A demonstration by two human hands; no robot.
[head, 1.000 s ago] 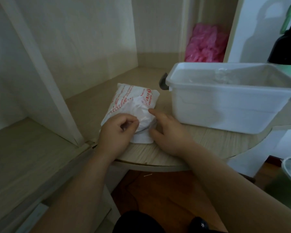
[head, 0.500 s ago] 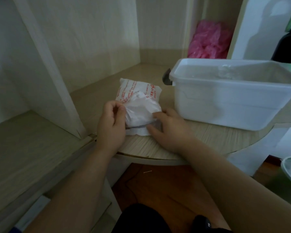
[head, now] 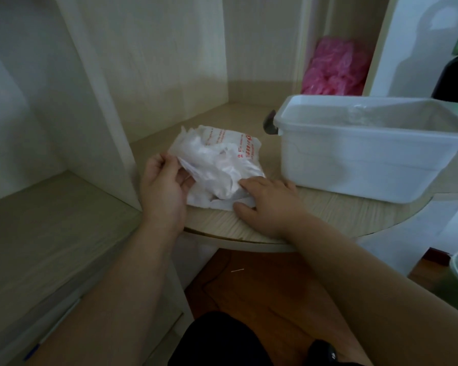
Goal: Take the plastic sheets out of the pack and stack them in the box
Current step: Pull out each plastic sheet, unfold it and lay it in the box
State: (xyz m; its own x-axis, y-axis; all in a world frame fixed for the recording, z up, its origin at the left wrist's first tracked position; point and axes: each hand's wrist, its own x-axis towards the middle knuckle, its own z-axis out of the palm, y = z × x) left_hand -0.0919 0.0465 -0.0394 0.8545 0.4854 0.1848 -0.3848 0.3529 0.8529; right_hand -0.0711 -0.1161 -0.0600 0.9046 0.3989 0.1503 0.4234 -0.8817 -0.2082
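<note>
While the left hand (head: pixel 164 186) hovers over the front left edge of the rounded tabletop (head: pixel 315 215), its fingers curl in and, with the thumb, pinch the left border of a crumpled, translucent plastic sheet (head: pixel 214 165). The sheet is raised a little and billows over the pack (head: pixel 238 143), which lies flat near the tabletop's front left edge. The pack is white with rows of red print along its far and right sides; the characters are too blurred to read. The right hand (head: pixel 270 204) lies spread and flat, fingers straight, pressing the pack's near right corner down onto the wood, the thumb along the front edge. To the right, apart from the pack, the white box (head: pixel 354 159) stands by the tabletop's right edge, a dark latch (head: pixel 270 125) on its left end, with clear plastic inside.
</note>
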